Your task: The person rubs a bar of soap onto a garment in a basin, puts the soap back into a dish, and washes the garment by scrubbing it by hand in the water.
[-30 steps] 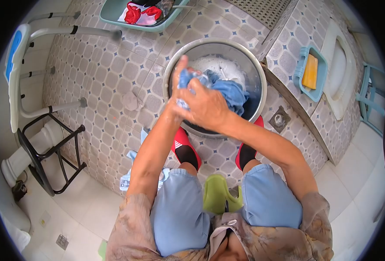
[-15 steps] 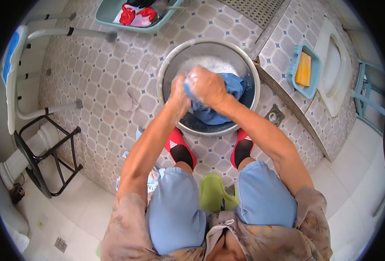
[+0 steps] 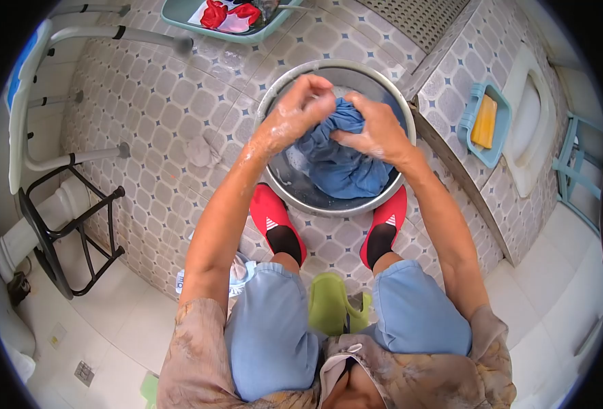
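Note:
A wet blue garment (image 3: pixel 349 170) lies bunched in a round metal basin (image 3: pixel 340 210) that holds soapy water. My right hand (image 3: pixel 380 129) pinches a gathered part of the garment between thumb and fingers, lifting it towards the middle of the basin. My left hand (image 3: pixel 296 114) is over the basin's left side, its fingers curved and apart from the thumb, with suds on the wrist. It is beside the raised cloth, and I see nothing held in it. The basin stands on the tiled floor between my feet in red and black shoes.
A teal tub (image 3: pixel 247 34) with red, white and dark clothes stands beyond the basin. On the right ledge, a blue basket (image 3: pixel 495 129) holds a yellow bar (image 3: pixel 484 121). A green stool (image 3: pixel 327 300) is beneath me; a black metal frame (image 3: pixel 59 252) stands left.
My hands were pressed together around the cloth; now they are apart. The left has come off the cloth, while the right keeps hold of it. The view has shifted slightly.

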